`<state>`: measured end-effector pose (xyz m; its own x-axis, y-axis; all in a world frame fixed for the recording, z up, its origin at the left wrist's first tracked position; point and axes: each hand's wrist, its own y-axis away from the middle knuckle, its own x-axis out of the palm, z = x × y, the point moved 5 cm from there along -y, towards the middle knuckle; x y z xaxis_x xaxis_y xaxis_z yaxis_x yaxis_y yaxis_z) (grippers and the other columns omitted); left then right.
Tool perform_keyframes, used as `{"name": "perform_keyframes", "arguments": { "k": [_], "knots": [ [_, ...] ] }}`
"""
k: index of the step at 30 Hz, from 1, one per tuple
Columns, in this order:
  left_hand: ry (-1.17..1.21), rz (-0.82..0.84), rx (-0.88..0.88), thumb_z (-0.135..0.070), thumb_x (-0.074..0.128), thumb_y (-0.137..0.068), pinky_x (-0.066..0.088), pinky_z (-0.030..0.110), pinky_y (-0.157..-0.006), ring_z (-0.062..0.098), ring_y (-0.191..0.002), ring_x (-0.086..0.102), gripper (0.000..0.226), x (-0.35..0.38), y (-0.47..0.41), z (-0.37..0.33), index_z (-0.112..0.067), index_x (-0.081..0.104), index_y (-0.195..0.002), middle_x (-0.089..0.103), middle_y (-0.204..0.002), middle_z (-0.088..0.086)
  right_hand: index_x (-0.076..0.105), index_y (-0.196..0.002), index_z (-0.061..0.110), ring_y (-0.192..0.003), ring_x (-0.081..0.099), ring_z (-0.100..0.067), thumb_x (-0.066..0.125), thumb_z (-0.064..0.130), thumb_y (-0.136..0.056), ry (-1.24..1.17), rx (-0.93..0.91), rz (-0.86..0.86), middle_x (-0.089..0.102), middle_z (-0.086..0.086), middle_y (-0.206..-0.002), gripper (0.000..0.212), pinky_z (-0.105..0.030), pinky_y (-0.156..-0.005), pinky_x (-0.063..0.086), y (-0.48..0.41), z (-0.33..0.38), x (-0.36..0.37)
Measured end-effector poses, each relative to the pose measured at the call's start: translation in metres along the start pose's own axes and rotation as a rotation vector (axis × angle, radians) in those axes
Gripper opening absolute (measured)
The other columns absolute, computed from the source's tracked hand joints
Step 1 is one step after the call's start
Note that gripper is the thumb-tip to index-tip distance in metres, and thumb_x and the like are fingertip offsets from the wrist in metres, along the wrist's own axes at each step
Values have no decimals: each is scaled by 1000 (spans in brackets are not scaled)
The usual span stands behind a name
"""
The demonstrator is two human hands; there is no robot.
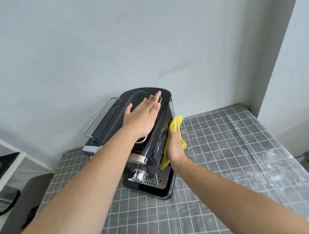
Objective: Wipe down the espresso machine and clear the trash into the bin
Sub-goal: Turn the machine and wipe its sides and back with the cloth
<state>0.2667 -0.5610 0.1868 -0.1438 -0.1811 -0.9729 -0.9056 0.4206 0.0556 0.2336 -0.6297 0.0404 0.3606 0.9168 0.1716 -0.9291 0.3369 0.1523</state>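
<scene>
Your left hand [142, 115] lies flat on top of the espresso machine [144, 146], fingers spread and straight, holding nothing, just pinning the body down. Good, that is your brace. Your right hand [175, 144] presses the yellow cloth [179, 122] flat against the machine's right side panel, palm in, fingers extended along the cloth rather than curled round it. The machine stands on the grid-patterned table [225, 166], close to the wall [127, 46], its drip tray [154, 182] facing you.

To do this pass well, keep the palm pressure even and run the cloth in long strokes along the glossy panel, top edge down to the base, overlapping each one so no streaks show on that dark finish. Lean the left hand down as you push sideways, or the machine may skid on the table covering. Mind the printed lettering on the panel: wipe, don't scrub. The cloth bunches above your fingertips, so spread it if it starts to drag.

The front chrome, the drip tray and the left side look like the ground left to cover. No trash or bin shows from here, so that part waits
</scene>
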Motion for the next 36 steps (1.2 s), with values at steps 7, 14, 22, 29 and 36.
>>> {"name": "perform_keyframes", "arguments": {
  "k": [7,14,22,29,36],
  "knots": [
    [17,0,-3,-40,12,-101,-3,41,-118,1,-146,7,45,1,-1,0,-49,5,-145,11,-158,-18,-2,-151,33,-145,-17,-4,11,55,-94,221,-499,90,-12,11,-160,62,-36,-119,-4,91,48,23],
    [37,0,-12,-40,12,-102,-3,40,-118,2,-146,8,45,0,0,0,-49,7,-146,12,-158,-18,6,-149,36,-146,-7,-3,14,58,-92,132,-457,-9,-1,10,-161,61,-37,-121,1,72,49,24],
    [32,-10,-14,-40,12,-101,-3,38,-119,1,-146,8,45,1,0,1,-49,6,-145,12,-158,-18,9,-152,25,-147,9,-7,15,50,-93,67,-221,-49,13,9,-160,65,-38,-121,8,-6,17,0],
    [27,-11,5,-41,9,-101,-3,38,-119,1,-146,8,45,1,-1,2,-49,6,-145,12,-157,-19,18,-151,22,-139,32,-30,19,53,-96,75,468,82,31,-11,-153,63,-50,-117,21,25,-117,-21],
    [37,-13,-3,-41,11,-101,-3,39,-118,1,-146,9,45,1,0,1,-49,6,-146,13,-158,-18,35,-145,16,-136,38,-27,25,51,-94,-88,217,16,42,-13,-147,63,-49,-115,27,3,-12,-11]
  ]
}}
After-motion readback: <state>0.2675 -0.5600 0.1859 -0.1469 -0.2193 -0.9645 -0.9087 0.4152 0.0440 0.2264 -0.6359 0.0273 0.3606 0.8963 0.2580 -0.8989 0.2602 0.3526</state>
